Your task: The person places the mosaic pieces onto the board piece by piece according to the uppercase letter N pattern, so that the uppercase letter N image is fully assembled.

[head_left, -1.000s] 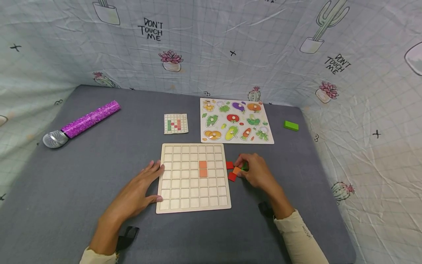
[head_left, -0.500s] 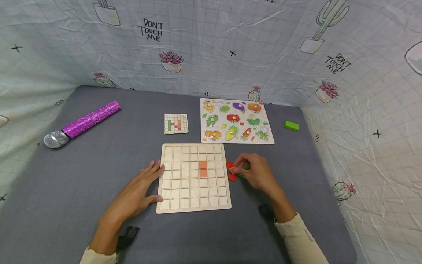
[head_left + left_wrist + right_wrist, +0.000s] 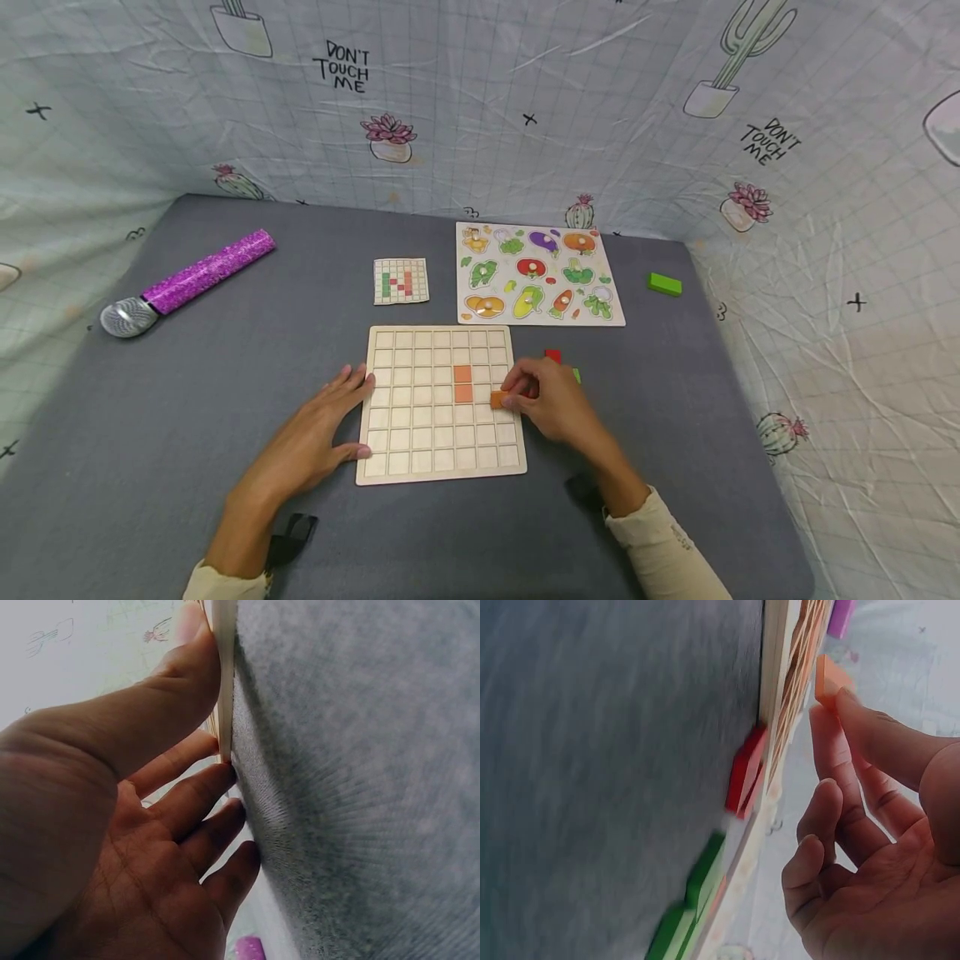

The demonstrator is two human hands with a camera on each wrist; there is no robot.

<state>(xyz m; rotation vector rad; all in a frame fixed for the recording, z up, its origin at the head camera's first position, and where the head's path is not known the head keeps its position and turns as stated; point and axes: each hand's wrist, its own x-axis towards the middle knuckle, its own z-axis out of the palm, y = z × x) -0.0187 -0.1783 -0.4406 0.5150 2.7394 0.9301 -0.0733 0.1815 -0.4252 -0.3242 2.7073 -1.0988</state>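
Note:
A wooden grid board (image 3: 420,462) lies in the middle of the table, with two orange tiles (image 3: 462,383) set in its cells. My left hand (image 3: 315,433) rests along the board's left edge, thumb and fingertips touching it, fingers nearly straight. Over the board's right side, my right hand (image 3: 553,400) pinches an orange square tile (image 3: 832,681) between thumb and fingers. Red tiles (image 3: 745,771) and green tiles (image 3: 686,907) lie on the table beside the board in the right wrist view. In the head view my right hand hides most of them.
A small pattern card (image 3: 401,282) lies behind the board. Next to it is a vegetable puzzle board (image 3: 537,275). A green block (image 3: 664,284) sits at the far right, and a purple glittery microphone (image 3: 187,279) at the far left of the grey table (image 3: 135,483).
My right hand has picked up the orange tile from the loose pile and carried it left over the board's right edge. My left hand has stayed in place.

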